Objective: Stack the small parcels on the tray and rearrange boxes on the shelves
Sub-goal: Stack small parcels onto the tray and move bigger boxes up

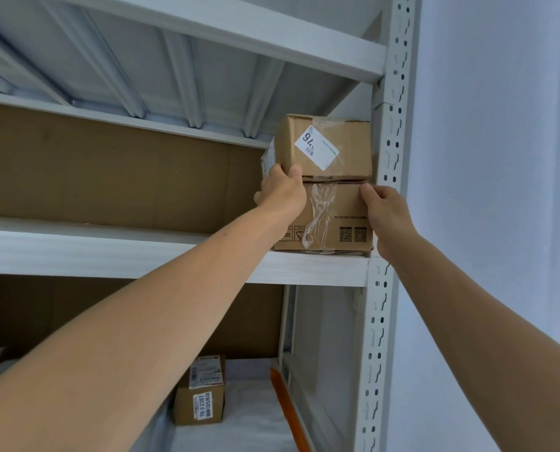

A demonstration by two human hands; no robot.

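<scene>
So both arms are reaching up to the right end of the middle shelf [174, 252], where two cardboard parcels sit stacked one on the other. The top box [347, 148] has a white sticker with a big 76 stuck on crooked plus some clear tape. The bottom box [334, 216] has wrinkly tape down the front and a couple of QR codes, and it rests right on the shelf's front edge. The left hand [283, 190] is gripping the top box by its lower left corner, thumb on the front face and fingers wrapped round the side. The right hand [386, 210] is curled round the upper right edge of the bottom box, fingertips right at the seam between the two. It's tight on that side: the slotted upright post [388, 151] stands just beside both boxes, with the right hand squeezed in front of it. Overhead is the ribbed underside of the upper shelf [187, 70], with a gap above the top box. Brown cardboard backing [109, 171] lines the rear of the rack. Down on the lowest shelf there's a small labelled box [200, 406] standing by itself, an orange thing [287, 406] leaning near the right side, and the plain wall [500, 158] is off to the right.
</scene>
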